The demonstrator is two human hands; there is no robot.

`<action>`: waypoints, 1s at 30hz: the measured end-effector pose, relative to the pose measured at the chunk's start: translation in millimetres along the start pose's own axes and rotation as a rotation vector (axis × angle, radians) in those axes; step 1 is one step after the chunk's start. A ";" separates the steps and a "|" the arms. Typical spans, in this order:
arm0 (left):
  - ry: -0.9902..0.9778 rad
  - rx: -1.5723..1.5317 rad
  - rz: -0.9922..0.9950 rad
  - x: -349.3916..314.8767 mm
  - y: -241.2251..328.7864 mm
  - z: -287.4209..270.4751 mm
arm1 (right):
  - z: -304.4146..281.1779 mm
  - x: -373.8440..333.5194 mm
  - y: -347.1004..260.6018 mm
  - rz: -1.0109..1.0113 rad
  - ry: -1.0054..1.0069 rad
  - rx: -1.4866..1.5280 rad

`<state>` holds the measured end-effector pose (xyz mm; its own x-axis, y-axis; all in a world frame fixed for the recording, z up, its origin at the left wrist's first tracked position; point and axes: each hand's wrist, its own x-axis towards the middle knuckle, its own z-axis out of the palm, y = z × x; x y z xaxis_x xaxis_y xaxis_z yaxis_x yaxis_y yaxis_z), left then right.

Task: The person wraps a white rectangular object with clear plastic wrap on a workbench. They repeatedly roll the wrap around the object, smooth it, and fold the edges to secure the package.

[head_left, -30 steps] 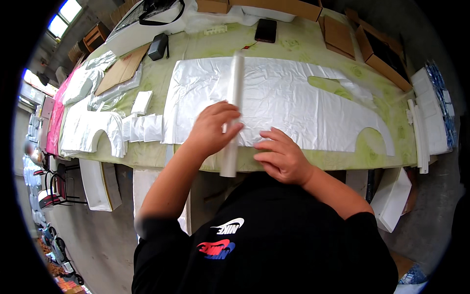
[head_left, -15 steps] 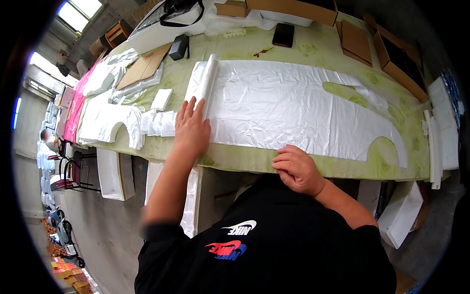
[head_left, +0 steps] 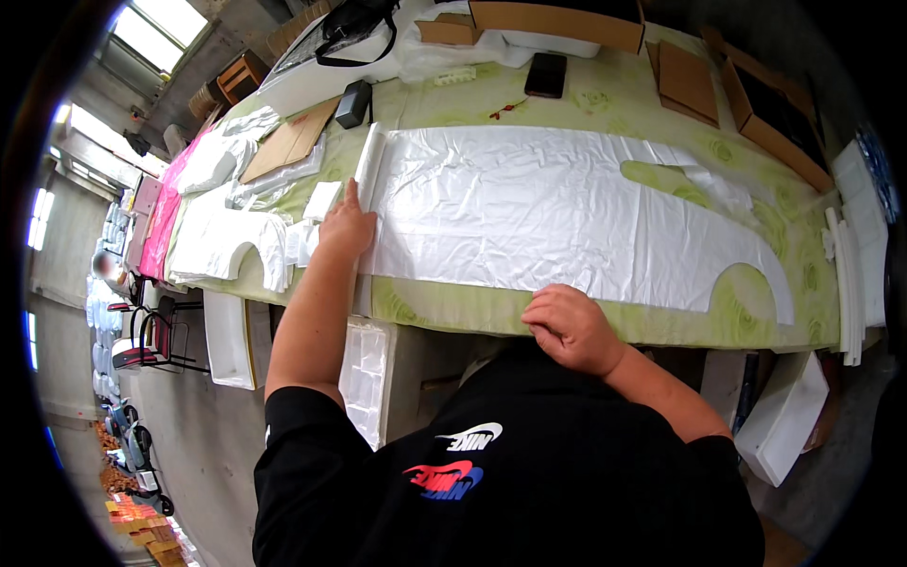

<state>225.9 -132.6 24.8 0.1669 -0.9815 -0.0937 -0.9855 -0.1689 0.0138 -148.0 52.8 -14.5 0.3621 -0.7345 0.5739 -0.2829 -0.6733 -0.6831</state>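
A thin white plastic apron (head_left: 510, 203) lies spread across the green patterned tablecloth, with curved cutouts at its right end. Along its left end runs a narrow folded or rolled strip (head_left: 371, 161). My left hand (head_left: 348, 229) rests on that strip, index finger stretched out along it and the other fingers bent under; nothing shows in its grasp. By the table's near edge, my right hand (head_left: 572, 326) sits just below the apron's lower border, fingers curled together and seemingly holding nothing. A small white folded packet (head_left: 322, 200) lies left of the strip.
More white plastic pieces (head_left: 227, 236) and a cardboard sheet (head_left: 288, 142) lie to the left. At the back are a dark box-shaped device (head_left: 354, 104), a phone (head_left: 546, 75) and a black-strapped bag (head_left: 354, 33). Cardboard boxes (head_left: 775, 118) line the far right.
My left hand has shifted left, going from spread fingers to a stretched index finger. The folded strip at the apron's left end has moved left too. My right hand has barely moved.
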 end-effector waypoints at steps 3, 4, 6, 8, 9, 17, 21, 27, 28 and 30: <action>0.048 -0.198 0.059 2.7 6.1 -9.8 | -1.1 -2.8 2.7 0.021 0.029 0.011; 0.040 -0.394 0.079 -6.7 22.1 -18.1 | -2.2 -3.0 3.5 0.032 0.054 0.004; 0.045 -0.787 0.156 -18.8 42.6 -4.0 | -4.8 -6.4 3.1 0.101 0.041 0.019; -0.068 -1.214 0.209 -44.0 92.6 1.8 | -6.0 -5.8 -1.3 0.162 0.074 0.074; -0.122 -1.319 0.269 -62.5 116.2 -1.5 | -7.6 -3.8 -3.4 0.186 0.095 0.099; -0.361 -1.782 0.236 -125.9 237.5 33.9 | -27.9 1.0 -19.0 0.606 0.018 0.336; -0.206 -1.500 0.400 -107.9 256.9 62.8 | -46.2 -20.3 -18.9 0.719 0.047 0.315; -0.154 -0.996 0.483 -22.7 245.4 61.8 | -96.9 -52.8 -50.8 0.981 -0.079 0.346; -0.220 -0.989 0.450 -12.8 243.1 62.8 | -101.8 -60.6 -52.3 0.970 -0.084 0.338; -0.358 -0.970 0.398 -10.1 250.9 34.4 | -110.0 -68.6 -60.1 1.000 -0.093 0.293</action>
<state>-24.0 -162.0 -5.0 -0.3295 -0.9249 -0.1897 -0.4995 0.0003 0.8663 -253.5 134.3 36.9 0.1513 -0.9275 -0.3419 -0.2695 0.2941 -0.9170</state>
